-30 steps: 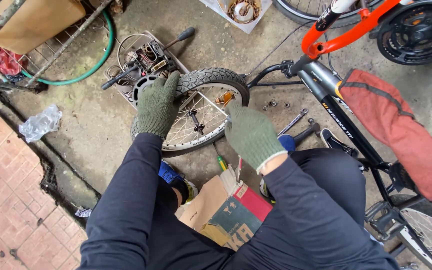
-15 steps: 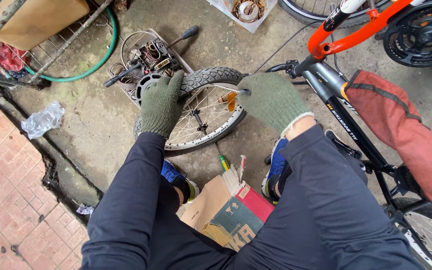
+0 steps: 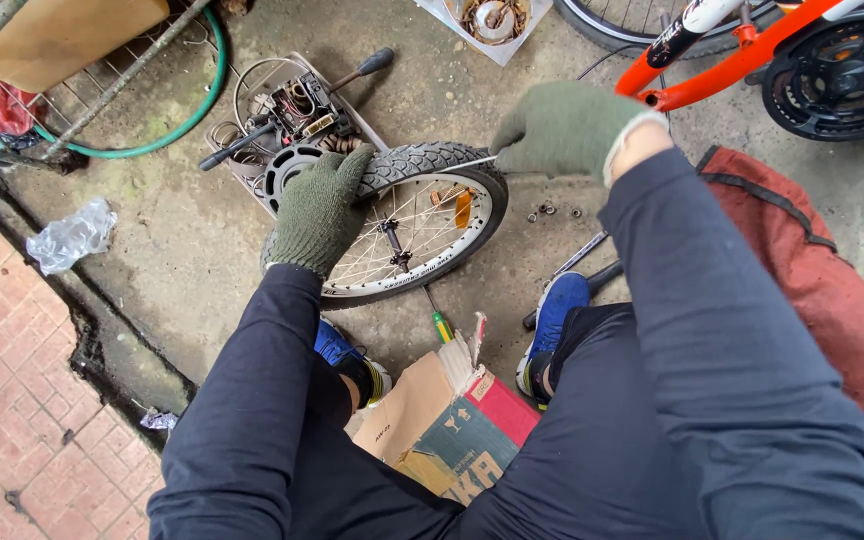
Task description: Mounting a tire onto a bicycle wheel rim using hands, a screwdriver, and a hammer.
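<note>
A small bicycle wheel (image 3: pixel 434 158) with a knobby black tyre and silver spokes lies flat on the concrete in front of me. My left hand (image 3: pixel 317 210), in a green knit glove, rests on the wheel's left side and grips the tyre. My right hand (image 3: pixel 562 130), also gloved, is raised above the wheel's right edge. It is closed on a thin metal rod (image 3: pixel 467 162) whose tip points left over the tyre. Small nuts (image 3: pixel 549 210) lie on the ground just right of the wheel.
A tray of bike parts and tools (image 3: pixel 292 115) sits behind the wheel. A green-handled screwdriver (image 3: pixel 440 325), a wrench (image 3: pixel 577 258) and a cardboard box (image 3: pixel 442 430) lie near my blue shoes. An orange bicycle frame (image 3: pixel 722 65) and a red bag (image 3: pixel 812 260) stand at the right, a green hose (image 3: pixel 177 130) at the left.
My right hand rose from near my lap to above the wheel's right edge, now with the thin rod in it. My left hand stayed on the tyre.
</note>
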